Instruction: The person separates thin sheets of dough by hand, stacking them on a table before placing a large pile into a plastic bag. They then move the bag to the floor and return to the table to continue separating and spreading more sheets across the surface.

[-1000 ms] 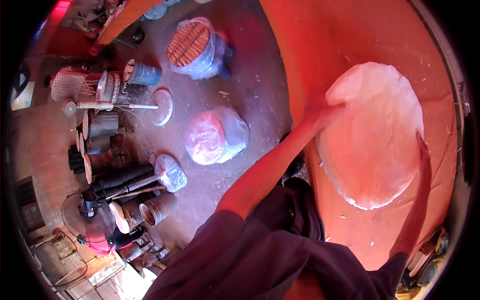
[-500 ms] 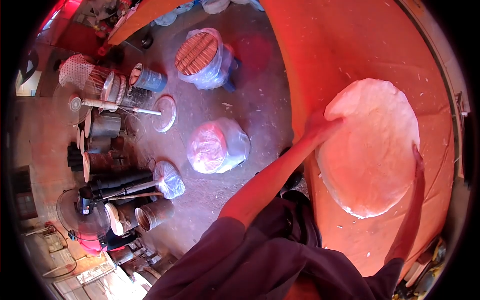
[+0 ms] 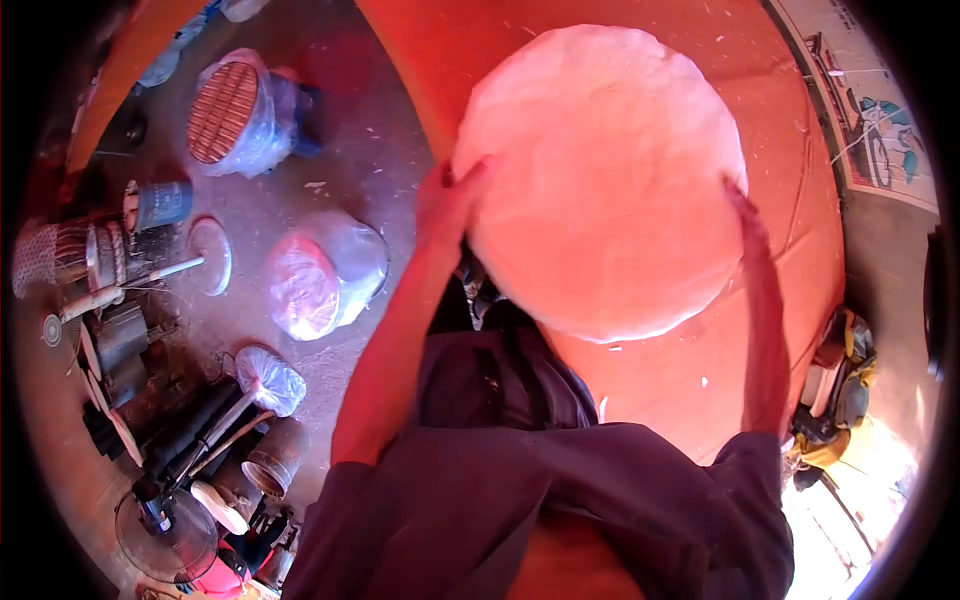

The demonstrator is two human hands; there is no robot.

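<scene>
A large, thick round white disc (image 3: 610, 190) with a slightly ragged rim is between my hands, over the orange-red covered table (image 3: 660, 390). Its material is not clear to me. My left hand (image 3: 458, 200) holds the left rim, thumb on the upper face and fingers partly hidden beyond the edge. On the opposite rim, my right hand (image 3: 745, 215) grips with its fingertips. The lower left part of the disc reaches past the table's edge. Whether its underside touches the table is hidden.
On the floor to the left stand a plastic-wrapped round bundle of brown tubes (image 3: 222, 112) and another plastic-wrapped bundle (image 3: 325, 275). Farther left are a blue bucket (image 3: 165, 203), a metal can (image 3: 275, 458) and a fan (image 3: 165, 530). Bags (image 3: 845, 400) lie at the right.
My view has swung to the right, and the disc looks larger and rounder. My left hand has shifted from the disc's upper face to its left rim; my right hand stays on the right rim.
</scene>
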